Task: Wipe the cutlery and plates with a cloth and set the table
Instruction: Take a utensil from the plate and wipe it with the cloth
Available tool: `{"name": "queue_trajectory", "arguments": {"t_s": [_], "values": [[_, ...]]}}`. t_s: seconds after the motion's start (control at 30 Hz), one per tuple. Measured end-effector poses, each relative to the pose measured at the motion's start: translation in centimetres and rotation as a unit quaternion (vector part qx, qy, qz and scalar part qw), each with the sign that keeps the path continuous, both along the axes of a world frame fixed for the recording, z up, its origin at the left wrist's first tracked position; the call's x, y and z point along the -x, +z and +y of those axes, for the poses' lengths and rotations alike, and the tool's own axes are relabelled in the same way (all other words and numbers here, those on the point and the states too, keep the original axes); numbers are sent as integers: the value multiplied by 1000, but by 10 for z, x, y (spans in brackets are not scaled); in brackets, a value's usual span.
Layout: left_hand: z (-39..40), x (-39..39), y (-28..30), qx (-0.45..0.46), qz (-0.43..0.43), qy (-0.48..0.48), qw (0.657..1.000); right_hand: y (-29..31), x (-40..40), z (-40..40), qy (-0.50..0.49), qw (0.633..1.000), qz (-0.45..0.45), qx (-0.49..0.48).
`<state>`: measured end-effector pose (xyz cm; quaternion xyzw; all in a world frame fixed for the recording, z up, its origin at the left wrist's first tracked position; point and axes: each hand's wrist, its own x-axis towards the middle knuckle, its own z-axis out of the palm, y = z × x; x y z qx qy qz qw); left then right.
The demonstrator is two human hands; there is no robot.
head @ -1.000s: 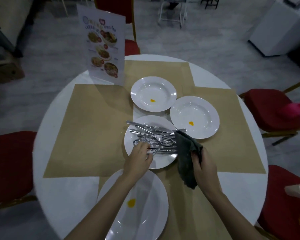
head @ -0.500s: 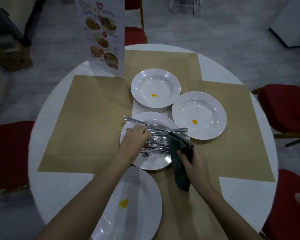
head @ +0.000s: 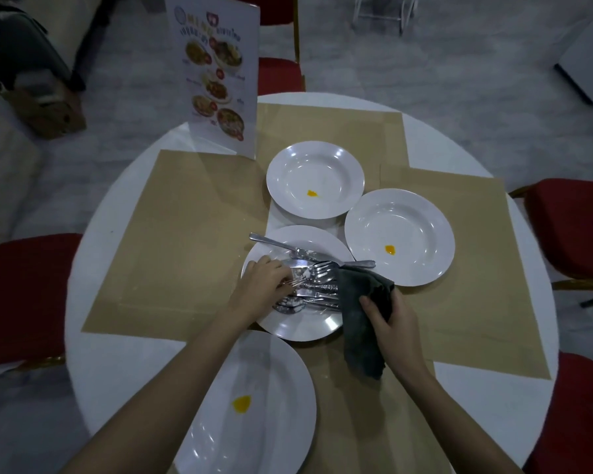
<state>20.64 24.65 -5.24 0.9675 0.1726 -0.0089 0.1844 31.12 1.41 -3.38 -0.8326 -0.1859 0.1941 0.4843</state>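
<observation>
A white plate [head: 298, 328] in the middle of the round table [head: 117, 354] carries a heap of metal cutlery [head: 317, 285], smeared white in places. My left hand [head: 262, 289] lies on the heap's left side, its fingertips curled onto a fork there. My right hand [head: 391, 319] grips a dark grey cloth [head: 360, 323] beside the plate's right rim; the cloth hangs down over the brown mat. Three more white plates each bear a yellow spot: a far one [head: 315, 155], a right one [head: 421, 213], a near one [head: 278, 388].
Brown paper mats [head: 185, 227] cover much of the table. A standing menu card [head: 216, 73] is at the far left of the table. Red chairs [head: 18, 295] ring the table on the left, far side and right.
My left hand slid left and up across the cutlery and now closes on a fork. My right hand with the cloth stayed beside the plate. The camera dipped closer.
</observation>
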Motion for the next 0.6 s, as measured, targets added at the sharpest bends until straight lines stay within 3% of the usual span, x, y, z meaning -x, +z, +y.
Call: {"name": "queue_trajectory", "arguments": {"t_s": [0.23,0.4,0.47,0.6], "values": [[-3,-1,-1,91,-28,40,995,2,1,3,-7,1000,13,-14],[-11,1,6,102,-40,92,990,11,6,3,-16,994,95,-58],[-21,5,17,149,-68,138,977,13,9,2,-27,989,128,-70],[-61,15,39,299,-109,236,918,17,19,2,-46,984,152,-81]]}}
